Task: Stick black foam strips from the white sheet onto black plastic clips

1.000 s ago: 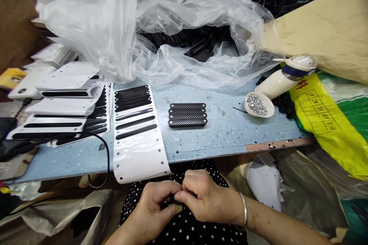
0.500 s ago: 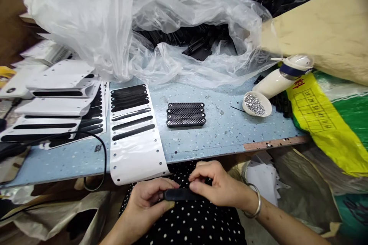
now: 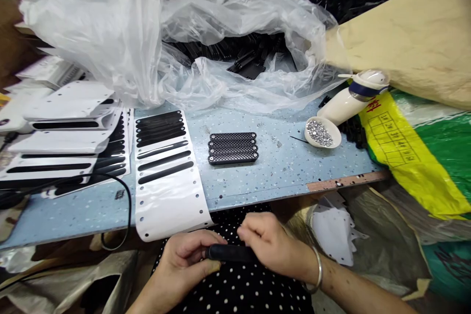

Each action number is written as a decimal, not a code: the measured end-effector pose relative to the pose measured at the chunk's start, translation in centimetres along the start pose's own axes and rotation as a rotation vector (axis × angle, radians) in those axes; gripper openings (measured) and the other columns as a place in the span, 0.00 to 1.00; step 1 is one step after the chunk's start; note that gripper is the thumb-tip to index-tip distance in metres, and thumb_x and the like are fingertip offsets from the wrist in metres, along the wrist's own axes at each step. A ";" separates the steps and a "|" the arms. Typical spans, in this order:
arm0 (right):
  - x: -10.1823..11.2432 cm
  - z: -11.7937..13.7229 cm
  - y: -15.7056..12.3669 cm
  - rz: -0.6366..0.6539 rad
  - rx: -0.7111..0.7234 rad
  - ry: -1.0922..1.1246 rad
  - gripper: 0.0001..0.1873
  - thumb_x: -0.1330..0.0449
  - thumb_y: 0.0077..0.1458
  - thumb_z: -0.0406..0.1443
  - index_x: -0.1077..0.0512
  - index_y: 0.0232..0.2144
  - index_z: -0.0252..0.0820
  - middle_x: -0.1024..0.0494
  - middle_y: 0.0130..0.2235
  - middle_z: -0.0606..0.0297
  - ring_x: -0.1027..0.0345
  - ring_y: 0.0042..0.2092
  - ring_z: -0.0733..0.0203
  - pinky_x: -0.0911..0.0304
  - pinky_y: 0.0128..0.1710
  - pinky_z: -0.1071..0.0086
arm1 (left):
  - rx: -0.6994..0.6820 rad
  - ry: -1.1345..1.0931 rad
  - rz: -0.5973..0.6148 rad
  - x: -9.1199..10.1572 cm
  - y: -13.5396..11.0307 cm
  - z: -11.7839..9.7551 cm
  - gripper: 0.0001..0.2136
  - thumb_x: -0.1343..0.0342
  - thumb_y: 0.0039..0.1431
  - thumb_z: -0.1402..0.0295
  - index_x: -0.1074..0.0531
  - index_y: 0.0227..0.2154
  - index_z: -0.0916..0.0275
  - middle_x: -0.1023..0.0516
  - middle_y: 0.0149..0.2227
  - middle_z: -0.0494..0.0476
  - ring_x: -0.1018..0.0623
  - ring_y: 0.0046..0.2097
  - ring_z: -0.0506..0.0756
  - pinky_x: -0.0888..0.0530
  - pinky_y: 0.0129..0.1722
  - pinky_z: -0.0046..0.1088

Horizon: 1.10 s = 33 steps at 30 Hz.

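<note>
Over my lap, my left hand (image 3: 184,260) pinches the left end of a flat black bar (image 3: 231,253) with rounded ends between thumb and fingers. My right hand (image 3: 274,245) is closed with curled fingers at the bar's right end, which it hides. On the table beyond lie several black textured bars (image 3: 233,148), side by side with small metal rings at their ends. To their left, a white backing sheet (image 3: 169,206) of black adhesive strips (image 3: 165,171) droops over the table edge near my left hand.
A clear plastic bag (image 3: 198,78) of black parts fills the back of the table. At right stand a white bowl (image 3: 333,138) of small metal pieces and a white bottle (image 3: 338,107). More strip sheets (image 3: 66,142) and a black cable (image 3: 129,206) are at left.
My right hand's fingers have curled in and slid along the bar's right part. The bar tilts slightly, its right end lower. The whole view has shifted a little.
</note>
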State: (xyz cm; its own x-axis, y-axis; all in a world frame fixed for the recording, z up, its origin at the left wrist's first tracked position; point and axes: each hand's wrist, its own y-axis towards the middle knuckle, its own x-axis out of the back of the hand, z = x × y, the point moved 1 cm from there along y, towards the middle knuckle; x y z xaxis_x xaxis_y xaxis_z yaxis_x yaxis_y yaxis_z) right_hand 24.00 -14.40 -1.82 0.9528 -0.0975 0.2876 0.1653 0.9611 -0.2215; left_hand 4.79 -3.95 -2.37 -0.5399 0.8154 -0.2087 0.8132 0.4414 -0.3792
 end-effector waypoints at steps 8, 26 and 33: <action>1.9 -0.6 0.3 0.144 -0.226 0.418 0.22 0.43 0.61 0.50 0.22 0.34 0.36 0.22 0.26 0.63 0.30 0.25 0.67 0.38 0.25 0.75 | -0.078 0.028 -0.013 2.3 2.0 -3.1 0.07 0.33 0.52 0.70 0.19 0.35 0.64 0.17 0.35 0.58 0.20 0.35 0.54 0.23 0.37 0.26; -0.3 -0.7 3.9 -0.301 -0.045 0.439 0.26 0.35 0.51 0.55 0.24 0.25 0.36 0.23 0.22 0.61 0.30 0.23 0.63 0.35 0.23 0.72 | 0.023 -0.225 -0.025 -0.4 7.3 -5.3 0.15 0.36 0.53 0.59 0.21 0.32 0.70 0.19 0.26 0.59 0.21 0.28 0.53 0.29 0.31 0.25; 4.4 0.8 6.2 -0.373 0.092 0.309 0.24 0.41 0.58 0.52 0.22 0.42 0.36 0.19 0.34 0.57 0.25 0.30 0.59 0.33 0.24 0.71 | 0.094 -0.152 0.021 -0.3 7.5 -5.3 0.15 0.40 0.53 0.58 0.24 0.30 0.69 0.22 0.23 0.56 0.25 0.21 0.50 0.35 0.21 0.21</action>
State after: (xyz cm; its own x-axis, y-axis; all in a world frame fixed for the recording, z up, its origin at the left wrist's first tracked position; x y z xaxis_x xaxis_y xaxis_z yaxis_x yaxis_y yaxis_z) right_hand 28.99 -8.70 -1.21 0.8662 -0.4982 0.0391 0.4997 0.8634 -0.0692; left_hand 12.22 1.14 -0.37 -0.5552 0.7551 -0.3488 0.8049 0.3821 -0.4541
